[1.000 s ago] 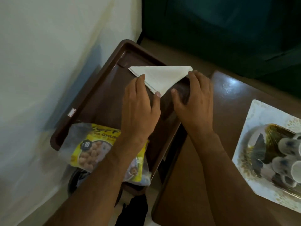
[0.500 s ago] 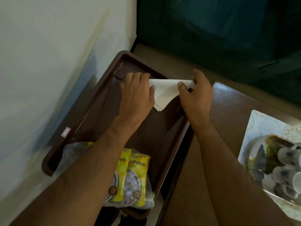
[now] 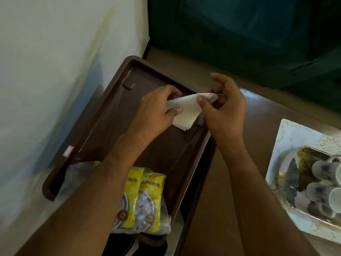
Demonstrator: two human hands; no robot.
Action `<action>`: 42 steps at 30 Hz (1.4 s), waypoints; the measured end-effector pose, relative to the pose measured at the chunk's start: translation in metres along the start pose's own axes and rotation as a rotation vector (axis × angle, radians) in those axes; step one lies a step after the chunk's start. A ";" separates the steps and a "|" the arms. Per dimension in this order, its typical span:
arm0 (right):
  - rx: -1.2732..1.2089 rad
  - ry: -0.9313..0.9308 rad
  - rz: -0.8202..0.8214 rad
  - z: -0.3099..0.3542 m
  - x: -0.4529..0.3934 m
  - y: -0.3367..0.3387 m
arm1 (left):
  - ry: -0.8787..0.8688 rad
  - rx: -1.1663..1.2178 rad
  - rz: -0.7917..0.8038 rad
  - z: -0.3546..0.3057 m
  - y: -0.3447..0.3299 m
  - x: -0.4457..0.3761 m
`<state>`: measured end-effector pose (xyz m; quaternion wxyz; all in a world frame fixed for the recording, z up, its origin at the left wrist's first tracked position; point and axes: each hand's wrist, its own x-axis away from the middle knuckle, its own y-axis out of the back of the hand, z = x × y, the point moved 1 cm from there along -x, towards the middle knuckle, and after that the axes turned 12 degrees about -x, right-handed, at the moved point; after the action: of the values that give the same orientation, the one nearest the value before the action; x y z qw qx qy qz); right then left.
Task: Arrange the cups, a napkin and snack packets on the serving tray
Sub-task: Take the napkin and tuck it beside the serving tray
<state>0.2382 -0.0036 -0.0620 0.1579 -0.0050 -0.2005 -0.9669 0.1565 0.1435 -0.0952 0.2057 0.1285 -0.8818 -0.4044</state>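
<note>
A dark brown serving tray [image 3: 103, 115] lies by the wall. Above its far right part, both hands hold a white folded napkin [image 3: 186, 111] lifted off the tray. My left hand [image 3: 156, 109] pinches its left corner, and my right hand [image 3: 225, 109] pinches the right corner between thumb and fingers. Yellow snack packets [image 3: 145, 200] lie at the tray's near end, partly under my left forearm. Several white cups with blue marks [image 3: 324, 183] sit on a patterned plate at the right edge.
A brown wooden table [image 3: 221, 209] carries the patterned plate [image 3: 287, 137]. A pale wall [image 3: 55, 61] runs along the left. Dark green fabric [image 3: 239, 34] fills the back. The tray overhangs a gap beside the table.
The napkin lay flat on the tray under both hands; now both hands have gripped its corners and raised it. The camera view shifted slightly so the tray sits lower.
</note>
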 end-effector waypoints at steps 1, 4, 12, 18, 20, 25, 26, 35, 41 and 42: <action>-0.035 -0.001 0.004 0.003 0.003 0.003 | -0.007 0.043 0.004 -0.004 0.002 0.003; -0.208 -0.025 -0.014 0.007 0.009 0.011 | -0.024 0.083 0.010 -0.011 0.003 0.013; -0.371 -0.226 0.136 -0.004 0.040 0.030 | 0.179 0.571 -0.025 -0.036 0.001 0.045; -0.275 -0.253 0.177 -0.022 0.062 0.058 | 0.285 0.643 0.091 -0.059 -0.031 0.071; -0.267 -0.245 0.159 -0.027 0.067 0.072 | 0.360 0.771 0.106 -0.070 -0.040 0.079; -0.268 -0.232 0.167 -0.037 0.078 0.110 | 0.466 0.792 0.043 -0.098 -0.064 0.091; -0.284 -0.236 0.164 -0.039 0.081 0.118 | 0.470 0.782 0.039 -0.105 -0.069 0.093; -0.330 -0.279 0.027 -0.066 0.112 0.199 | 0.456 0.737 0.081 -0.179 -0.116 0.124; -0.376 -0.241 -0.060 -0.081 0.128 0.254 | 0.411 0.724 0.072 -0.230 -0.156 0.132; -0.387 -0.221 -0.076 -0.083 0.131 0.264 | 0.406 0.734 0.085 -0.239 -0.163 0.134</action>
<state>0.1996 -0.3051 -0.0267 0.0944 -0.1337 -0.0275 -0.9861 0.1600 -0.1712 -0.0451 0.3324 0.2341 -0.9134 -0.0209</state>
